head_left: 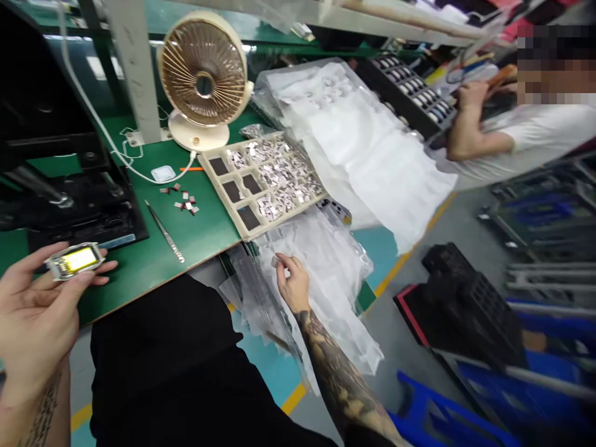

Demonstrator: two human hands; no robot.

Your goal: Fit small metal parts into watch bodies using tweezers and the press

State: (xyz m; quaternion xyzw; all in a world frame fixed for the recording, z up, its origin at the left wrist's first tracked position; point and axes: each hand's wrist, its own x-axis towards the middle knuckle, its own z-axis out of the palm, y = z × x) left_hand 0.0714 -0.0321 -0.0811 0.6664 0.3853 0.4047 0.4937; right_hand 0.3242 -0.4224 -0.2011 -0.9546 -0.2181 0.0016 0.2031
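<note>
My left hand [44, 304] is closed around a small device housing [77, 261] with a pale frame and a bright yellow-white rectangle in its face. It holds the housing over the bench's front edge, by the black machine base. Farther right, my right hand [292, 282] pinches a small pale piece [274, 262] between thumb and fingertips; its exact kind is too small to tell. That hand hovers over clear plastic sheeting, in front of the compartment tray [244, 234]. Metal tweezers [164, 231] lie on the green bench between my hands, near several loose small parts [186, 203].
A black machine [60, 155] stands at the left. Behind the tray is a cream fan [202, 81] with a white cable. White sheeting [344, 136] covers the area beyond, near a black rack [410, 93]. A co-worker's arm [479, 127] is at the upper right.
</note>
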